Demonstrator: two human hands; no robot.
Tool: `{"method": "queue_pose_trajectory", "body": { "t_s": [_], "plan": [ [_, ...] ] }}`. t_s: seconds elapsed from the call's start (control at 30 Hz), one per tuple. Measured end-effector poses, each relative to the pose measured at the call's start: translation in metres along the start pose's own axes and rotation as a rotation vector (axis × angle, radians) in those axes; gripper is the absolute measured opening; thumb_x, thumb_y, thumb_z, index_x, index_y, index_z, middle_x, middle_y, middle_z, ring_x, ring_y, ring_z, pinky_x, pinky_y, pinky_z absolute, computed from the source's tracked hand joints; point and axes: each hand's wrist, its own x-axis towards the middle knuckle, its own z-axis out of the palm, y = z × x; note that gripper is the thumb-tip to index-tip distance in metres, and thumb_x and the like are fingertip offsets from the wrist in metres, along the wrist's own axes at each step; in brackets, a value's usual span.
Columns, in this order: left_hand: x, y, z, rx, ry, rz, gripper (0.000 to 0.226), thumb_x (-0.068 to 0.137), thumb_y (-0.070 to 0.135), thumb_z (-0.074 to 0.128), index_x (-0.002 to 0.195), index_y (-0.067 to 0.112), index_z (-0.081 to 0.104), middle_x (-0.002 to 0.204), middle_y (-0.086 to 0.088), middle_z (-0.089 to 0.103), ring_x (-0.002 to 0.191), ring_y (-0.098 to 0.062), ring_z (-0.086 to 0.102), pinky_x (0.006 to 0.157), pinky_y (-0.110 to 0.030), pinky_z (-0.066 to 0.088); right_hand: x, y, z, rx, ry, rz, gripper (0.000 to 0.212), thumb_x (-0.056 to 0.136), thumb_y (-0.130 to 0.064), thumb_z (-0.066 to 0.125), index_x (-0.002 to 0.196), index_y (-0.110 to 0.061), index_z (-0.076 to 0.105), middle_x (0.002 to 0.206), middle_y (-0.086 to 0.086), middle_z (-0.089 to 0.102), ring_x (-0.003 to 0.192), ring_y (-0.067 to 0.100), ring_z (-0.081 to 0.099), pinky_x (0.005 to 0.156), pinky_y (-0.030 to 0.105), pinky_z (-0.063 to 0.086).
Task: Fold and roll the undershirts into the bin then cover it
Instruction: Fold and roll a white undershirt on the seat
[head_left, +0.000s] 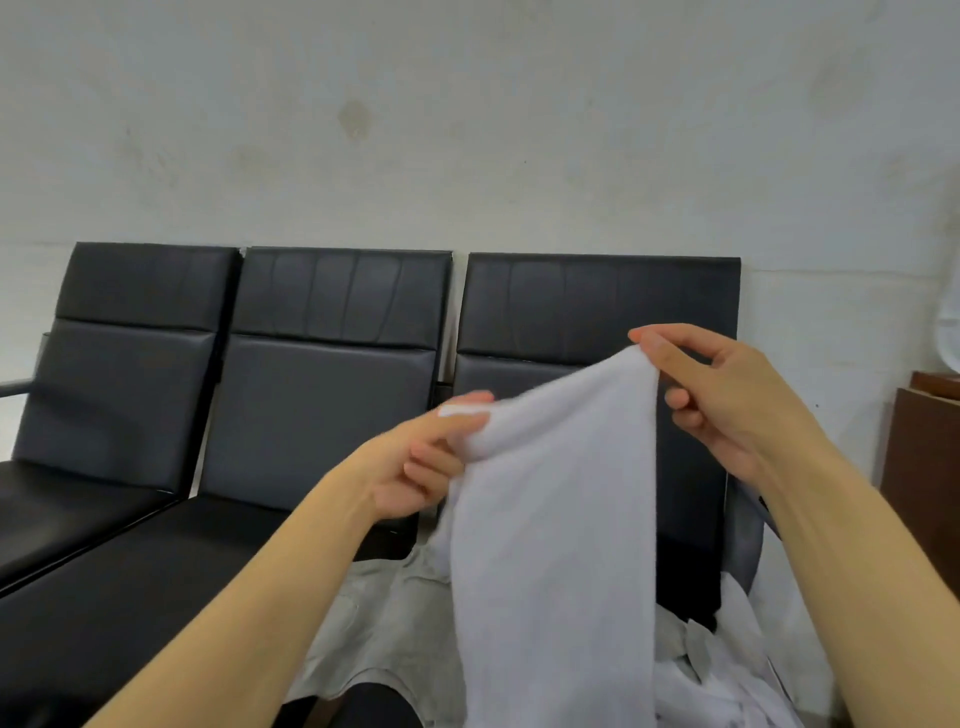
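As undershirt (550, 519) hangs, left hand (415, 467), right hand (727, 400) pinch top corners.

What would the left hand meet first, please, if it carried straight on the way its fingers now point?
Probably the backrest of the right-hand black seat. The left hand, pinching the white undershirt, points up and away to the right, toward that backrest. Depth is unclear from one view, so how far behind it stands cannot be told.
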Motion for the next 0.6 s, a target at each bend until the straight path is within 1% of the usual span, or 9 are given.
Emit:
{"method": "queue_pose_trajectory", "body": {
  "t_s": [0.03,0.1,0.17,0.27,0.33,0.37,0.43,0.53,0.6],
  "plan": [
    [-0.002,-0.002,0.001,0.101,-0.007,-0.048,0.046,0.085,0.02,0.072,0.131,0.022,0.071,0.064,0.008,0.054,0.032,-0.002,0.029,0.034,-0.009,0.013,0.0,0.001,0.001,0.003,0.006,-0.007,0.016,0.096,-0.03,0.071,0.109,-0.025,0.079,0.093,0.0,0.072,0.053,0.006,0.054,0.043,0.015,0.041],
    [-0.002,-0.002,0.005,0.047,0.011,-0.076,0.04,0.085,0.019,0.07,0.126,0.015,0.071,0.064,0.007,0.053,0.031,-0.002,0.03,0.032,-0.008,0.016,0.001,0.003,0.001,0.011,0.021,-0.005,0.017,0.096,-0.03,0.072,0.11,-0.024,0.079,0.096,0.002,0.072,0.056,0.007,0.059,0.044,0.015,0.042],
    [0.0,0.005,0.006,0.026,0.086,0.01,0.033,0.09,0.018,0.067,0.123,0.014,0.067,0.068,0.006,0.052,0.034,-0.002,0.032,0.029,-0.01,0.023,0.002,0.005,-0.001,0.031,0.037,0.005,0.018,0.095,-0.03,0.072,0.111,-0.024,0.079,0.096,0.002,0.072,0.058,0.007,0.06,0.045,0.015,0.043],
    [-0.003,0.015,0.006,0.335,0.235,0.181,0.03,0.099,0.012,0.056,0.125,0.018,0.068,0.097,-0.001,0.059,0.044,-0.003,0.029,0.035,-0.013,0.022,0.003,0.004,-0.005,0.044,0.021,0.0,0.018,0.096,-0.031,0.072,0.111,-0.024,0.079,0.094,-0.001,0.072,0.059,0.008,0.058,0.046,0.015,0.043],
    [-0.009,0.019,0.011,0.306,0.245,0.235,0.029,0.1,0.007,0.054,0.121,0.021,0.068,0.105,-0.003,0.065,0.042,-0.003,0.03,0.035,-0.012,0.022,0.002,0.004,-0.005,0.029,0.01,-0.013,0.019,0.096,-0.031,0.071,0.111,-0.024,0.079,0.094,-0.001,0.073,0.059,0.007,0.058,0.046,0.015,0.043],
    [-0.011,0.02,0.013,0.199,0.218,0.238,0.028,0.099,0.007,0.057,0.119,0.022,0.068,0.097,-0.001,0.068,0.039,-0.003,0.032,0.033,-0.01,0.023,0.001,0.003,-0.005,0.024,0.006,-0.017,0.019,0.096,-0.032,0.071,0.112,-0.024,0.078,0.094,-0.002,0.074,0.058,0.007,0.059,0.046,0.015,0.043],
    [-0.015,0.023,0.009,-0.116,0.049,0.192,0.025,0.097,0.013,0.065,0.12,0.023,0.07,0.067,0.014,0.057,0.031,-0.005,0.038,0.027,-0.011,0.027,0.0,0.002,-0.004,0.032,-0.01,-0.023,0.02,0.096,-0.031,0.071,0.113,-0.023,0.078,0.09,-0.004,0.073,0.057,0.007,0.057,0.046,0.015,0.043],
    [-0.016,0.027,-0.001,-0.379,-0.436,0.096,0.038,0.102,0.017,0.065,0.138,0.03,0.064,0.07,0.027,0.019,0.033,-0.007,0.054,0.028,-0.017,0.04,-0.004,-0.004,-0.003,0.093,-0.058,-0.051,0.019,0.097,-0.029,0.069,0.113,-0.02,0.077,0.08,-0.007,0.071,0.055,0.007,0.053,0.045,0.015,0.041],
    [-0.019,0.029,0.006,-0.354,-0.572,0.129,0.049,0.102,0.011,0.065,0.146,0.03,0.058,0.056,0.018,0.036,0.036,-0.009,0.059,0.031,-0.021,0.046,-0.007,-0.009,-0.004,0.145,-0.075,-0.077,0.018,0.098,-0.027,0.068,0.112,-0.02,0.077,0.077,-0.007,0.069,0.054,0.007,0.052,0.044,0.015,0.04]
  ]
}}
